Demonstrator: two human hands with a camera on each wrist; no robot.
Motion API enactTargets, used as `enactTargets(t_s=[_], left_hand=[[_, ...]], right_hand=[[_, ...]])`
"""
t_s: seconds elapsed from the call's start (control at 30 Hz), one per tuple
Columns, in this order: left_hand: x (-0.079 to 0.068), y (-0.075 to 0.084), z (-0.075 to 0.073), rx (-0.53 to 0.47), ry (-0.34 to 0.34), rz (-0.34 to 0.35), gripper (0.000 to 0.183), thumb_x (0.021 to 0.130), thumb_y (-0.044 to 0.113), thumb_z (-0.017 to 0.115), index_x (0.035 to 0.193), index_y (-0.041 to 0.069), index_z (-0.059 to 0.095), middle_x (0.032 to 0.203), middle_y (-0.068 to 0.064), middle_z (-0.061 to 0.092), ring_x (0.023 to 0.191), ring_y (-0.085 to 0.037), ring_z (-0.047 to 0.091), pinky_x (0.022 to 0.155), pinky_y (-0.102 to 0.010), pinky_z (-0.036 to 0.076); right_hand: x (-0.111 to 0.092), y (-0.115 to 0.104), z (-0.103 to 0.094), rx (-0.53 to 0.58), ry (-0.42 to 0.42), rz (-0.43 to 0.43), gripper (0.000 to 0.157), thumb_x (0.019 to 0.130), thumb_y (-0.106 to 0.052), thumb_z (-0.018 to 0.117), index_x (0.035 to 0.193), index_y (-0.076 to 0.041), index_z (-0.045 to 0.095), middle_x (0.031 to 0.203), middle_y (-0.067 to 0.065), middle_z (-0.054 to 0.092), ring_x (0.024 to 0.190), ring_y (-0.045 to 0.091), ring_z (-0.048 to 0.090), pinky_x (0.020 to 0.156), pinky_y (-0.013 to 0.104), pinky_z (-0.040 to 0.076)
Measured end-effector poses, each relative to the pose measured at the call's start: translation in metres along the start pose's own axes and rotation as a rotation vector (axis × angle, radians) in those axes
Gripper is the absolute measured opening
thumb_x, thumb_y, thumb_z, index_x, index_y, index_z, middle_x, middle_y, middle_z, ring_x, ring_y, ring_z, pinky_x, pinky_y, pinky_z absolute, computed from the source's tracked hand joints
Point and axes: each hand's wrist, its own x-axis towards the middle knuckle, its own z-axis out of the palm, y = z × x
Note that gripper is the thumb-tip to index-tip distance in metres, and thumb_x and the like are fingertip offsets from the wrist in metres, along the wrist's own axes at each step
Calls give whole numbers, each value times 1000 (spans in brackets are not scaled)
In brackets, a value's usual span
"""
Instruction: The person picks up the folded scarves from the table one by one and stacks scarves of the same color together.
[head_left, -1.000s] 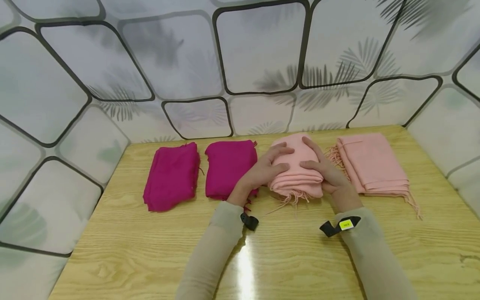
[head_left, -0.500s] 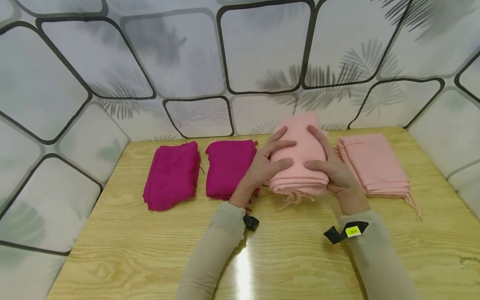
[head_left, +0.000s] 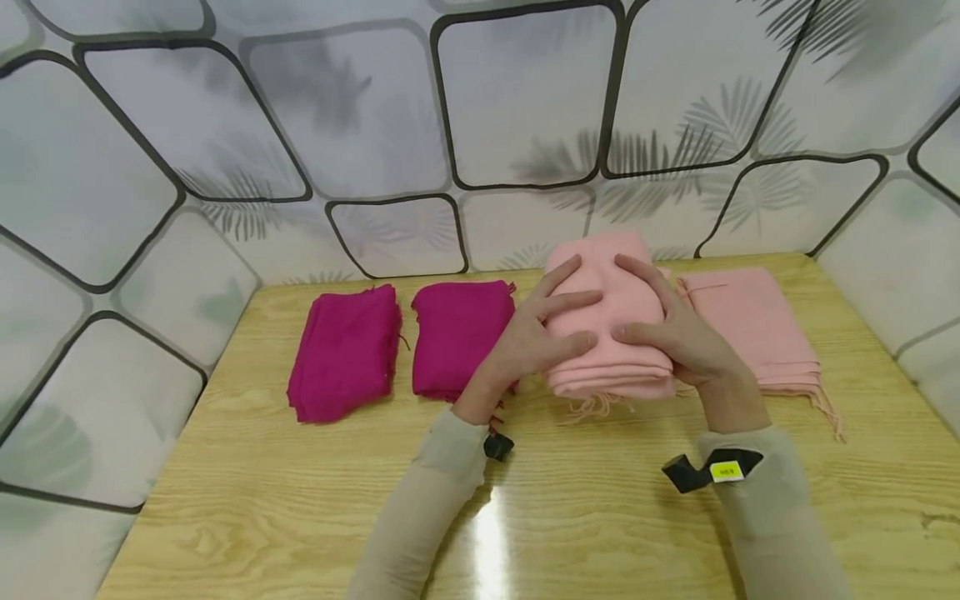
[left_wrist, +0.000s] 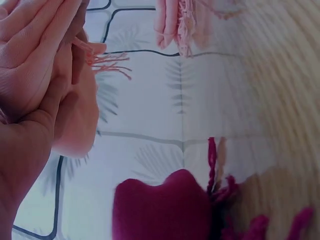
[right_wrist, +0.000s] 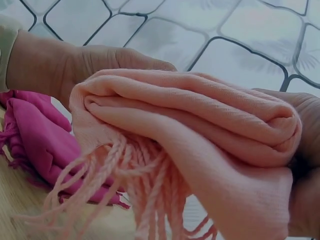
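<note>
Between my two hands is a folded pink scarf [head_left: 611,371], held up off the table with its fringe hanging below. My left hand [head_left: 525,333] grips its left side, thumb and fingers spread over the top. On the opposite side my right hand [head_left: 697,346] grips it the same way. The right wrist view shows the scarf's layered folds [right_wrist: 200,107] and loose tassels [right_wrist: 150,170] from the front. Flat on the table to the right lies another folded pink scarf [head_left: 753,325], its left edge partly hidden by the held one.
Two folded magenta scarves lie to the left, one at the far left [head_left: 345,354] and one [head_left: 457,333] close beside my left forearm. They rest on a wooden table [head_left: 262,500]. A patterned wall covering [head_left: 517,100] closes off the back and both sides.
Both hands have lifted the pink scarf off the table and shifted it slightly to the right, towards the other pink one. The remaining scarves have stayed where they were.
</note>
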Motion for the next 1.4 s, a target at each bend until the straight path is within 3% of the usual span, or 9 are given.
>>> enactTargets(t_s=[0.2,0.37,0.6,0.93,1.1,1.4], left_hand=[[-4,9,-2,9,23,33,54,83,-4,76,134,-4,59,165,-9,18,149,-22,22,103,-27,45],[-7,16,-5,34,24,48,52,85,0,75,134,-1,60,164,-4,20,148,-17,22,104,-28,44],[-10,20,-7,202,-38,122,51,91,11,71,139,4,58,163,-5,24,148,-16,25,109,-30,39],[-9,31,-4,270,-81,237,57,89,14,71,142,4,53,164,-6,21,149,-16,21,106,-29,41],[-11,36,-2,266,-70,257,56,88,13,73,140,2,55,163,-8,22,148,-17,21,103,-27,44],[-15,42,-1,168,-49,244,57,85,8,75,138,1,56,163,-5,22,148,-17,21,103,-30,45]], right_hand=[[-2,-6,7,18,2,-1,81,97,8,50,160,-28,14,148,16,28,100,20,66,73,32,58],[-5,-11,13,6,17,-1,81,97,7,52,160,-26,13,148,19,27,96,21,68,73,32,58],[-9,-14,18,-27,41,-17,81,95,9,53,160,-24,15,144,15,30,91,18,67,70,29,58],[-19,-24,27,-63,53,-82,83,92,10,55,159,-25,20,144,13,31,101,16,62,74,30,57],[-23,-24,29,-48,38,-113,84,92,12,53,159,-23,18,142,13,33,102,17,63,73,30,58],[-25,-28,39,-60,55,-120,87,90,13,55,159,-25,18,142,16,35,104,18,62,74,31,58]])
